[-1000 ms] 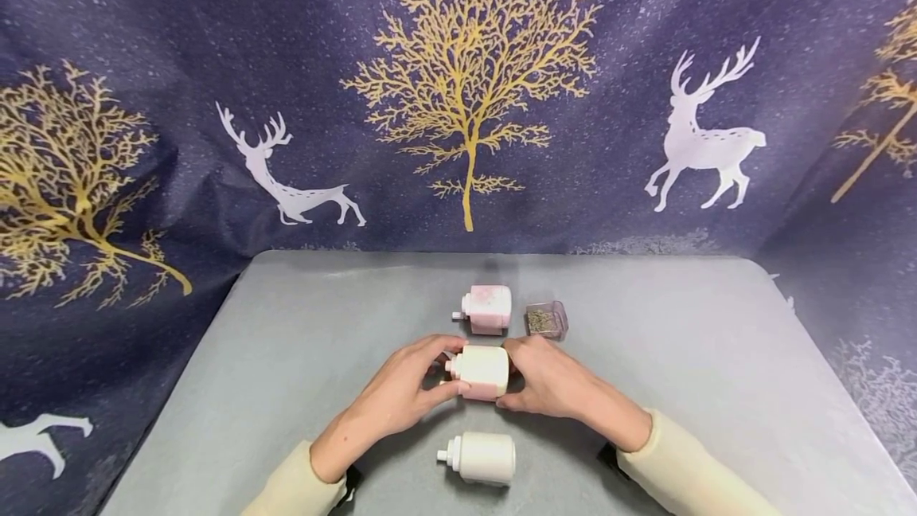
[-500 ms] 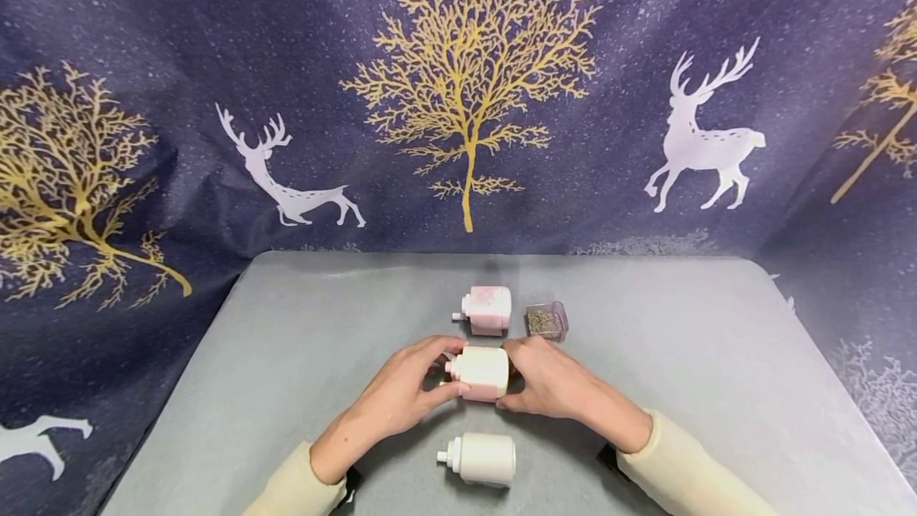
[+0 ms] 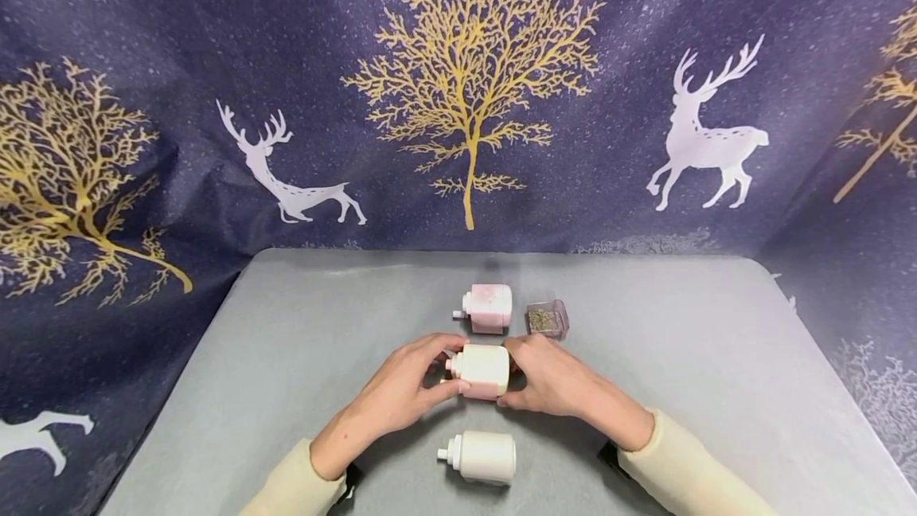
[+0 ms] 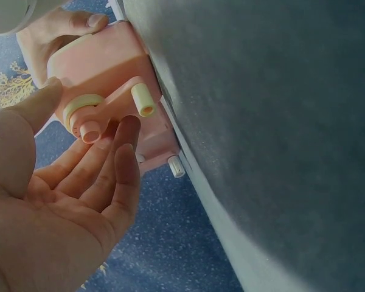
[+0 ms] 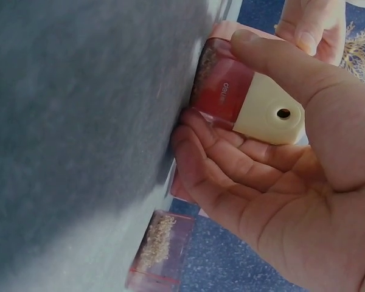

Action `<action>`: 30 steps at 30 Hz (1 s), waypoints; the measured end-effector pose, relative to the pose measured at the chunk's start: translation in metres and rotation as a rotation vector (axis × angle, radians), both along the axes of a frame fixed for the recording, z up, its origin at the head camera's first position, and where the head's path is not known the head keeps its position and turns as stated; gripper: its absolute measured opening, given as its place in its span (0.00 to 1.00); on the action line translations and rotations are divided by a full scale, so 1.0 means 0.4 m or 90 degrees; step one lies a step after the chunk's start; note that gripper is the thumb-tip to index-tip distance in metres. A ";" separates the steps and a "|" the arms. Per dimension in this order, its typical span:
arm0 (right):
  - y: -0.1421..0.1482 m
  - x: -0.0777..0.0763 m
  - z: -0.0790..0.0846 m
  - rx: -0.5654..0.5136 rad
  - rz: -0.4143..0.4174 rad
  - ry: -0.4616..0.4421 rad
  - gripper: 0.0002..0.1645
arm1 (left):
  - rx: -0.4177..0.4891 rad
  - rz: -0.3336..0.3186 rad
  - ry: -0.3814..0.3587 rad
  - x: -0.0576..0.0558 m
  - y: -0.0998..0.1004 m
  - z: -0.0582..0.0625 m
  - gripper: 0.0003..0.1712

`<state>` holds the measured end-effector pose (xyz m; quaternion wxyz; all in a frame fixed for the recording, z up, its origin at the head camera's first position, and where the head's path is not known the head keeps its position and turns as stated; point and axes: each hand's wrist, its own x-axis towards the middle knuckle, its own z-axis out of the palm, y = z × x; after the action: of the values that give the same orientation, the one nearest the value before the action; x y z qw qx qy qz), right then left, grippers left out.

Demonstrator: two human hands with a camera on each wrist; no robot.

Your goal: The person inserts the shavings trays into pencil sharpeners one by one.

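A pink and cream hand-crank pencil sharpener point(image 3: 484, 371) stands on the grey table between both hands. My left hand point(image 3: 408, 385) holds it at the crank side, thumb on the near face and fingers at the far face. In the left wrist view its pink crank point(image 4: 109, 106) ends in a cream knob. My right hand point(image 3: 552, 377) grips the opposite end. There the right wrist view shows a cream face with a pencil hole point(image 5: 283, 114) and a red see-through shavings drawer point(image 5: 222, 91) with shavings inside.
Behind lies a pink pencil sharpener point(image 3: 490, 309), its crank to the left. Beside it sits a loose see-through drawer point(image 3: 547, 320) with shavings. A white pencil sharpener point(image 3: 487, 457) is nearer the body. A dark blue deer-print cloth point(image 3: 573, 181) hangs behind the table point(image 3: 322, 285).
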<state>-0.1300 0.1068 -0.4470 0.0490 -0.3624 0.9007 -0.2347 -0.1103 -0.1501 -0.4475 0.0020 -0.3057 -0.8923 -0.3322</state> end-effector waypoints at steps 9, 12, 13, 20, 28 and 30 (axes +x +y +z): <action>0.002 -0.003 0.004 0.007 0.004 0.008 0.27 | 0.007 -0.009 0.016 -0.006 -0.002 0.002 0.30; 0.004 -0.003 0.004 0.008 0.000 0.009 0.27 | -0.001 -0.020 0.029 -0.010 -0.002 0.003 0.30; 0.005 -0.003 0.004 0.007 0.000 0.007 0.27 | -0.006 -0.023 0.032 -0.012 -0.002 0.004 0.30; 0.009 -0.005 -0.001 -0.016 0.009 -0.012 0.25 | -0.020 -0.042 0.034 -0.021 -0.007 0.013 0.30; 0.017 -0.010 0.004 -0.032 0.017 -0.032 0.24 | -0.015 -0.061 0.019 -0.030 -0.011 0.019 0.32; 0.022 -0.012 0.007 -0.038 0.022 -0.033 0.23 | -0.011 -0.066 0.011 -0.034 -0.015 0.021 0.33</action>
<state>-0.1346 0.1156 -0.4440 0.0655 -0.3727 0.8854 -0.2701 -0.1237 -0.1561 -0.4389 -0.0102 -0.3546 -0.8780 -0.3214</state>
